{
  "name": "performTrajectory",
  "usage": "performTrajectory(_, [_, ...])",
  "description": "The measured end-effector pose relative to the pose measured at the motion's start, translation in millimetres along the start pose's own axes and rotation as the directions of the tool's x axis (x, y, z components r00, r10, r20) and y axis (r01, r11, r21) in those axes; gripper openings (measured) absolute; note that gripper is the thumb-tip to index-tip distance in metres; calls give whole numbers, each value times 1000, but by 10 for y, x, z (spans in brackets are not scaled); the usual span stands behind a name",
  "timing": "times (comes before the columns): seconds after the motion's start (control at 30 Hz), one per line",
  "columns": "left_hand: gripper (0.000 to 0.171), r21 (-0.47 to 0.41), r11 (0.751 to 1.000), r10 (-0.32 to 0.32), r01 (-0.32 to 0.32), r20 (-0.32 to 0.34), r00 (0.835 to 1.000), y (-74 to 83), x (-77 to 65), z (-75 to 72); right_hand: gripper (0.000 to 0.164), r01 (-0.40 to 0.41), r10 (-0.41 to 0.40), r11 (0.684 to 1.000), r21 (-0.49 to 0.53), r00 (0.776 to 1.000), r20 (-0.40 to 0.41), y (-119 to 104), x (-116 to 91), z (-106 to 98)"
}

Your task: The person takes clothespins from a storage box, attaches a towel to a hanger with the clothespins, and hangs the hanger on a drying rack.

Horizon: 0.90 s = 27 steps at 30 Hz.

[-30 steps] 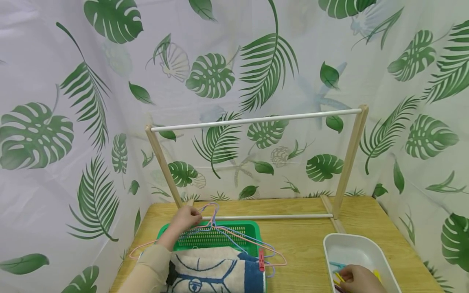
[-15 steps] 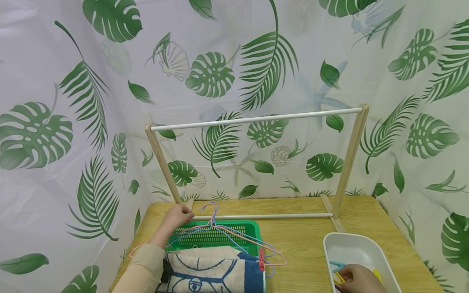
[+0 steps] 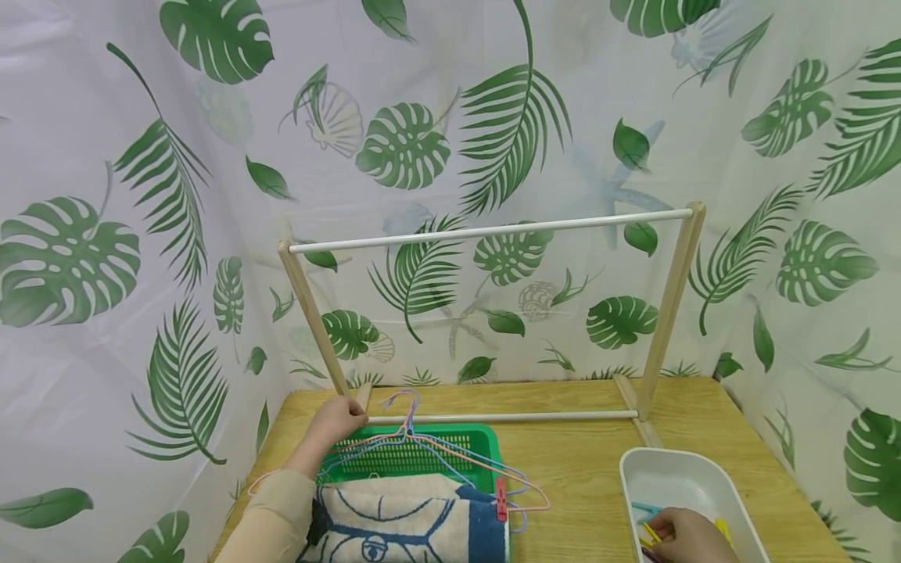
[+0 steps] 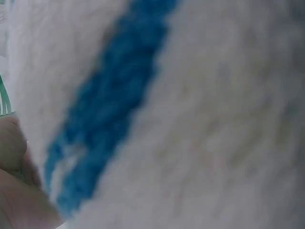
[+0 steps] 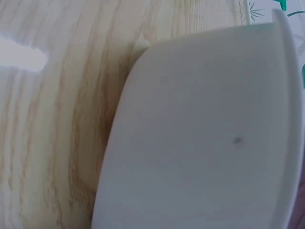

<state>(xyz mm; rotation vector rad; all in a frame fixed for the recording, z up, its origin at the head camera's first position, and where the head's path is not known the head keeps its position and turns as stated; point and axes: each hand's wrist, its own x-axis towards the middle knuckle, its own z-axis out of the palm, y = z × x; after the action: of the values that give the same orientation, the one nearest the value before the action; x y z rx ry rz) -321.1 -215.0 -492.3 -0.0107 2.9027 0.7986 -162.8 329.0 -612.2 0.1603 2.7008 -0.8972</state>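
Observation:
My left hand (image 3: 334, 426) is beside the left foot of a wooden-and-white rack (image 3: 493, 233), fingertips right at the left end of its lower bar. Its fingers bend loosely, with nothing visible in them. Pink and blue wire hangers (image 3: 486, 456) lie to its right, over a beige and blue towel (image 3: 415, 520). A red clothespin (image 3: 501, 500) sits at the towel's right edge. At the right, my right hand (image 3: 697, 536) reaches into a white tray (image 3: 732, 489), its fingertips around a yellow clothespin (image 3: 651, 533). A light blue clothespin (image 3: 644, 508) lies just beyond them.
The towel and hangers overlap a green basket (image 3: 486, 432) near the rack. Wooden tabletop (image 3: 563, 469) shows between basket and tray. A leaf-print curtain (image 3: 436, 313) closes the back and both sides. In the left wrist view the towel (image 4: 205, 119) fills most of the picture.
My left hand has moved left, away from the hanger hooks, to the left end of the rack's lower bar. The hangers and my right hand have stayed in place.

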Motion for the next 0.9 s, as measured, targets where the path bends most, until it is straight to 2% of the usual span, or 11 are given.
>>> performTrajectory(0.23, [10, 115, 990, 64, -75, 95, 993, -6, 59, -8, 28, -1, 1, 1000, -1, 1000, -6, -20, -4, -8])
performTrajectory(0.33, [9, 135, 987, 70, -87, 125, 990, -10, 71, 0, 28, -1, 1, 1000, 0, 1000, -6, -36, -4, -5])
performTrajectory(0.67, [15, 143, 984, 82, -106, 163, 983, 59, 64, 46, 32, 7, -9, 999, -37, 999, -39, -33, 30, 27])
performTrajectory(0.9, [13, 207, 971, 96, -123, 134, 986, 70, 80, 65, 32, 24, -25, 999, -42, 999, -31, -69, 51, 24])
